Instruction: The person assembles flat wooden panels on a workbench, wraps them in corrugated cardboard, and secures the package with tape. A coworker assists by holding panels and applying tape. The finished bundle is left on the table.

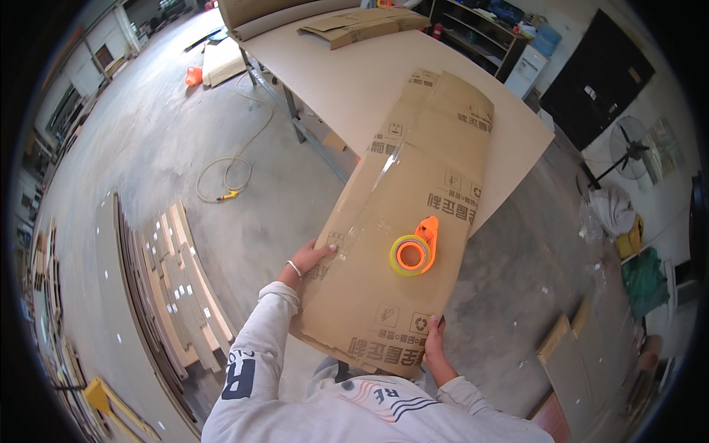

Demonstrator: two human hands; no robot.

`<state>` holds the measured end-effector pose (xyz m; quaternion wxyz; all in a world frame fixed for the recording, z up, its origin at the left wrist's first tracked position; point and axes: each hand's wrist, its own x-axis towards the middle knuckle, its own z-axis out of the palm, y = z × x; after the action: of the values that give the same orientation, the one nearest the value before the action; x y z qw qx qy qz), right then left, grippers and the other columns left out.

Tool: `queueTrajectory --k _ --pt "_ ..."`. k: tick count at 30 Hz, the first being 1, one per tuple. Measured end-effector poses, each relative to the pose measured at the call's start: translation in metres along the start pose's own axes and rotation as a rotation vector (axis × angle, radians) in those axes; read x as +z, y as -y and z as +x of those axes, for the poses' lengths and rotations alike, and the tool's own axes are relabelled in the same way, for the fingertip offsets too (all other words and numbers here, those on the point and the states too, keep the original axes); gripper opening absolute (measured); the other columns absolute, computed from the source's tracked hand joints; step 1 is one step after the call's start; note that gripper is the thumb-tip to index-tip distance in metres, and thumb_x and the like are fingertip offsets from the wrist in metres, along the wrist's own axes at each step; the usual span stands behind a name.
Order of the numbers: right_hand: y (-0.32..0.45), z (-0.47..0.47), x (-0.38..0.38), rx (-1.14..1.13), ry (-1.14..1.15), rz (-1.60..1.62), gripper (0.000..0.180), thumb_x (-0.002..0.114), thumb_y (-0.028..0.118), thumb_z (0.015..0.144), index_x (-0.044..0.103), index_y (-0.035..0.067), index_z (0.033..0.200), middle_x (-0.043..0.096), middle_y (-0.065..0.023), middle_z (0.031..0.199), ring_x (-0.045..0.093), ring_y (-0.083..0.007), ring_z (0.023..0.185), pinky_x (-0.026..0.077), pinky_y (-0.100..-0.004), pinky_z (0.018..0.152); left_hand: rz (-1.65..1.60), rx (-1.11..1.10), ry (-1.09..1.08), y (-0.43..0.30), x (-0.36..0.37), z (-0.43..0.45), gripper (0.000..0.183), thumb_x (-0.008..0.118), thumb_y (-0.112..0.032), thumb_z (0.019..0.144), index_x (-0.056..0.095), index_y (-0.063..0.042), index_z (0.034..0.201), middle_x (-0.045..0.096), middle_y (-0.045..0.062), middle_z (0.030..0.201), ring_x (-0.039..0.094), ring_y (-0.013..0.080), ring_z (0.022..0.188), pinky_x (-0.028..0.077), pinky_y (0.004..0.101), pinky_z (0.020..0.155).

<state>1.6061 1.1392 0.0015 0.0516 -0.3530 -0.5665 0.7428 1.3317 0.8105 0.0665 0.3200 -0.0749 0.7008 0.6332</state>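
Note:
A long flat package wrapped in brown printed cardboard [410,183] spans from my waist onto the worktable, with clear tape along its seam. My left hand [310,257] grips its left edge, thumb on top. Near the close right corner, my right hand [435,340] holds the other edge, its fingers hidden below. An orange tape dispenser [430,243] with a roll of yellow-edged tape [394,259] lies on the package between my hands. The package's near end has a torn, uneven cardboard edge.
The pale worktable [354,77] carries another cardboard package [365,26] and a large roll [288,16] at its far end. A coiled hose [226,178] and stacked boards [177,288] lie on the floor at left. A standing fan [628,148] and leaning panels [581,354] are at right.

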Motion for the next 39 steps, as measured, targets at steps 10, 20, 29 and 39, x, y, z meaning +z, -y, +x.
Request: queueTrajectory --k 10,20,29,39 --pt "-0.01 0.014 0.128 -0.038 -0.123 0.059 0.079 0.05 0.046 0.101 0.013 0.001 0.155 0.031 -0.0182 0.153 0.036 -0.0277 0.139 0.03 -0.0373 0.114 0.316 -0.024 0.011 -0.043 -0.09 0.122 0.076 0.074 -0.05 0.084 0.053 0.001 0.135 0.069 0.013 0.113 0.069 0.0202 0.092 0.056 0.0359 0.081" --pt "-0.043 -0.069 0.145 0.11 -0.374 -0.213 0.053 0.067 0.04 0.094 0.038 0.003 0.118 0.051 -0.0118 0.116 0.051 -0.0197 0.107 0.042 -0.0334 0.096 0.616 0.002 0.011 -0.015 -0.14 0.037 0.081 0.066 -0.057 0.087 0.049 0.01 0.128 0.066 0.02 0.114 0.065 0.0259 0.103 0.052 0.0361 0.089" --pt "-0.022 -0.073 0.149 0.045 -0.242 -0.165 0.066 0.062 0.045 0.096 0.04 -0.005 0.133 0.052 -0.0167 0.136 0.052 -0.0226 0.122 0.04 -0.0343 0.104 0.541 -0.169 0.385 -0.018 -0.163 0.054 0.079 0.064 -0.059 0.087 0.053 0.005 0.131 0.065 0.015 0.12 0.065 0.0241 0.103 0.05 0.0361 0.089" --pt "-0.017 -0.076 0.145 0.213 -0.039 -0.014 0.072 0.056 0.054 0.097 0.046 -0.002 0.141 0.056 -0.0143 0.139 0.052 -0.0209 0.125 0.041 -0.0335 0.103 0.414 -0.161 0.388 -0.021 -0.155 0.022 0.081 0.062 -0.064 0.086 0.053 0.004 0.131 0.064 0.014 0.121 0.064 0.0258 0.104 0.053 0.0459 0.084"
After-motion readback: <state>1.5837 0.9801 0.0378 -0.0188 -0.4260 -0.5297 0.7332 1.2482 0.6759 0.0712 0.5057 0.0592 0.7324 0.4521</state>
